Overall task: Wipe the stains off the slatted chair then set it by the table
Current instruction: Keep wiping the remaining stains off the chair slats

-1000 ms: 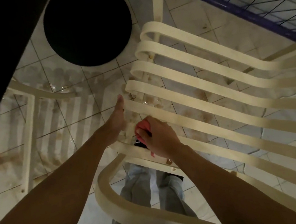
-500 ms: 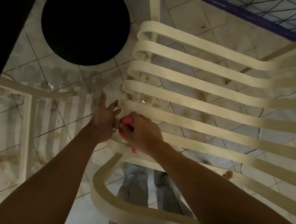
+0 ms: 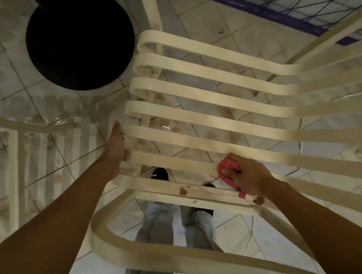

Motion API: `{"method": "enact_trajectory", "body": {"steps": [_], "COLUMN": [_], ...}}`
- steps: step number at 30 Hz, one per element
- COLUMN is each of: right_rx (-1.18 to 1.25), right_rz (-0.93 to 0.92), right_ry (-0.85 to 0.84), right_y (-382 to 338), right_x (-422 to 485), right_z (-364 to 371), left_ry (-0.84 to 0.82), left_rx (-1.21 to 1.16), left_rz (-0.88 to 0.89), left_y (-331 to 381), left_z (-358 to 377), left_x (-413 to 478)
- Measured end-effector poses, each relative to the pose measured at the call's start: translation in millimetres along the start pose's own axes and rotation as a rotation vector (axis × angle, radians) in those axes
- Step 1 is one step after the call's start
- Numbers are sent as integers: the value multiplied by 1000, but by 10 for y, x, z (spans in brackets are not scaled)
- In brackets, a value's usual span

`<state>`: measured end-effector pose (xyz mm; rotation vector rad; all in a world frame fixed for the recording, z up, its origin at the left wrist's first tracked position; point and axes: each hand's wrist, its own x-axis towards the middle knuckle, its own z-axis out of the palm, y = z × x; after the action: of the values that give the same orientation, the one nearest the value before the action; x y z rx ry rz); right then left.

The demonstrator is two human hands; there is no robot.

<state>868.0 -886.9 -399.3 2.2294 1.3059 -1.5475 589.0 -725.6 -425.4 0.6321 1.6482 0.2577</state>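
Note:
A cream slatted chair (image 3: 218, 111) fills the right half of the head view, its slats running from centre left out to the right. My left hand (image 3: 115, 150) holds the left ends of the slats, thumb up along the edge. My right hand (image 3: 247, 176) grips a pink cloth (image 3: 227, 170) and presses it on a lower slat near the middle. A brown stain (image 3: 183, 190) sits on the slat just left of the cloth, and smaller brown marks dot other slats.
A round black table base (image 3: 79, 37) stands on the tiled floor at upper left. A second cream chair (image 3: 9, 136) is at the left. A purple-framed wire grille (image 3: 273, 3) runs along the upper right. My legs and dark shoes show below the slats.
My right hand has slid the pink cloth to the right along the slat, away from my left hand. My left hand has stayed at the slat ends, its spread fingers now closed onto them.

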Motion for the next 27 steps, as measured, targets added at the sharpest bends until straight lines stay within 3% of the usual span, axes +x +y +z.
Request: {"method": "enact_trajectory", "body": {"steps": [6, 11, 13, 17, 20, 23, 27], "right_rx": [-64, -383, -457, -527, -512, -429, -163], "right_rz": [220, 190, 169, 158, 136, 104, 42], "right_ry": [-22, 56, 119, 135, 121, 166, 232], "right_y": [439, 595, 598, 618, 680, 742, 763], "right_x": [-163, -191, -222, -305, -319, -311, -310], "right_z": [-236, -326, -293, -216, -185, -199, -240], "left_ry": [34, 167, 259, 383, 230, -5, -140], "left_rx": [70, 475, 693, 646, 937, 1169, 1398], "left_rz": [43, 144, 295, 554, 811, 868, 875], "left_y": [-40, 4, 36, 81, 71, 11, -187], "left_z": [63, 187, 330, 617, 824, 1038, 1180], "left_x": [30, -61, -159, -323, -369, -464, -531]}}
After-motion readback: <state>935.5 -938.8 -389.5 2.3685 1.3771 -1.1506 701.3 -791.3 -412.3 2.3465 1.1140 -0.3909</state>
